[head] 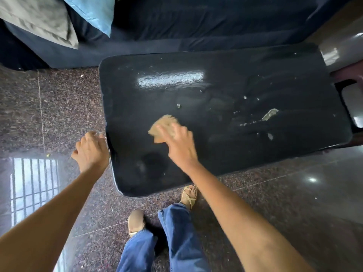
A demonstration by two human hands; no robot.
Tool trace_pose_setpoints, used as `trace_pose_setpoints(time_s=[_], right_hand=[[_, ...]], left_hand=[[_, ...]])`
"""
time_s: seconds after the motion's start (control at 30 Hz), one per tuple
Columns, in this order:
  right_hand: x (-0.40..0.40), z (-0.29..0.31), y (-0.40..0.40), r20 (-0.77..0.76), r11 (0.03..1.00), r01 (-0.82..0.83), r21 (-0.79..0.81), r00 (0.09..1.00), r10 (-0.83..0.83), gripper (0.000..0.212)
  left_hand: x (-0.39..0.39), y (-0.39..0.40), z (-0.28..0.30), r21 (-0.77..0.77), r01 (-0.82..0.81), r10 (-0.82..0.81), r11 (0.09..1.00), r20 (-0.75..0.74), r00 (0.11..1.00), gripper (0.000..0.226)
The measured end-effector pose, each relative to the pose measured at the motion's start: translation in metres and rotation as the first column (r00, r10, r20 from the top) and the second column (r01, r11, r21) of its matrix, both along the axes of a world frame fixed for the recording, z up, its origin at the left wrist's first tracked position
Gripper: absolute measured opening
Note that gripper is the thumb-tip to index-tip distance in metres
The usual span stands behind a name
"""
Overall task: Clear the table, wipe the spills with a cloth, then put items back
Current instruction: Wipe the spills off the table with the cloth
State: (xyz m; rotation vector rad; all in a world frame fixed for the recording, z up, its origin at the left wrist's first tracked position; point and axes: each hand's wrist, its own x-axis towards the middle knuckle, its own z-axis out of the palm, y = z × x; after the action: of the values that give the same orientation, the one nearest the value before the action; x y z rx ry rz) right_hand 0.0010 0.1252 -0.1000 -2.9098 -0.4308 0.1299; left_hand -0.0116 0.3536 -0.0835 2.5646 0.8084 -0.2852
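A low black glossy table [137, 95] stands before me with nothing standing on it. My right hand [179, 143] presses a beige cloth [165, 124] flat on the tabletop near its middle; the hand and cloth are blurred by motion. White crumbs and wet smears [253, 122] lie on the right half, with a pale scrap [271, 114] among them. My left hand [91, 150] hangs beside the table's left edge with loosely curled fingers, holding nothing.
A dark blue sofa [196, 22] with a grey cushion [39, 18] and a light blue cushion [94, 10] runs along the table's far side. The floor [59, 107] is polished speckled stone. My feet in sandals [189, 195] stand at the near edge.
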Motion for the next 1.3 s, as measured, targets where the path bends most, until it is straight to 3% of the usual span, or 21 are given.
trace_pose_setpoints(time_s=[0.1,0.2,0.27,0.33,0.4,0.47,0.5,0.6,0.67,0.77,0.83,0.9,1.0,1.1,1.13,1.2,1.3], right_hand=[[0.018,0.000,-0.080,-0.006,0.943,0.326,-0.072,0.945,-0.327,0.072],[0.036,-0.007,-0.131,-0.012,0.791,0.603,-0.107,0.794,-0.607,0.071],[0.047,-0.008,-0.127,-0.033,0.688,0.722,-0.068,0.688,-0.725,0.073],[0.046,-0.005,-0.100,-0.036,0.665,0.746,-0.024,0.664,-0.747,0.074],[0.033,-0.003,-0.069,-0.016,0.804,0.595,0.026,0.804,-0.595,0.073],[0.015,-0.006,-0.041,-0.020,0.956,0.293,-0.006,0.956,-0.293,0.076],[0.010,-0.008,-0.032,-0.023,0.990,0.138,-0.035,0.990,-0.139,0.080],[0.020,-0.016,-0.033,-0.030,0.988,-0.144,-0.061,0.989,0.142,0.079],[0.035,-0.016,-0.049,-0.036,0.988,-0.145,-0.051,0.989,0.144,0.079],[0.068,-0.006,-0.102,-0.030,0.991,0.133,-0.028,0.991,-0.134,0.078],[0.089,-0.008,-0.159,-0.022,0.943,0.328,-0.060,0.944,-0.330,0.076],[0.103,-0.007,-0.218,-0.026,0.861,0.497,-0.107,0.865,-0.502,0.075],[0.119,-0.005,-0.283,-0.076,0.679,0.719,-0.149,0.676,-0.733,0.076],[0.125,-0.005,-0.276,-0.084,0.538,0.831,-0.139,0.532,-0.843,0.079],[0.122,-0.005,-0.257,-0.072,0.553,0.824,-0.118,0.549,-0.833,0.079],[0.105,-0.005,-0.204,-0.047,0.684,0.727,-0.061,0.683,-0.729,0.078],[0.055,-0.004,-0.116,-0.074,0.915,0.401,0.050,0.915,-0.397,0.076]], left_hand=[[0.007,-0.010,0.003,0.025,-0.009,0.009,1.000,0.018,1.000,0.037],[0.016,-0.023,0.005,0.048,-0.024,0.022,0.999,0.038,0.999,0.039],[0.019,-0.036,0.005,0.066,-0.045,0.042,0.997,0.055,0.998,0.040],[0.020,-0.049,0.005,0.101,-0.075,0.069,0.992,0.066,0.995,0.040],[0.025,-0.070,0.005,0.122,-0.111,0.100,0.986,0.087,0.991,0.041],[0.036,-0.094,0.008,0.117,-0.130,0.118,0.985,0.111,0.987,0.041],[0.042,-0.105,0.010,0.112,-0.133,0.119,0.985,0.127,0.985,0.041],[0.064,-0.134,0.013,0.111,-0.128,0.110,0.986,0.154,0.982,0.041],[0.073,-0.141,0.013,0.123,-0.100,0.080,0.987,0.156,0.984,0.042],[0.082,-0.140,0.014,0.139,-0.077,0.055,0.987,0.154,0.986,0.042],[0.084,-0.137,0.014,0.152,-0.081,0.058,0.985,0.146,0.988,0.042],[0.085,-0.136,0.014,0.148,-0.097,0.078,0.984,0.129,0.989,0.042],[0.090,-0.144,0.014,0.107,-0.114,0.103,0.988,0.106,0.989,0.041],[0.093,-0.153,0.017,0.070,-0.098,0.091,0.993,0.089,0.992,0.041],[0.095,-0.156,0.019,0.061,-0.087,0.082,0.994,0.088,0.993,0.042],[0.100,-0.162,0.022,0.040,-0.067,0.064,0.997,0.089,0.994,0.042],[0.107,-0.171,0.023,0.038,-0.033,0.030,0.999,0.088,0.996,0.042]])
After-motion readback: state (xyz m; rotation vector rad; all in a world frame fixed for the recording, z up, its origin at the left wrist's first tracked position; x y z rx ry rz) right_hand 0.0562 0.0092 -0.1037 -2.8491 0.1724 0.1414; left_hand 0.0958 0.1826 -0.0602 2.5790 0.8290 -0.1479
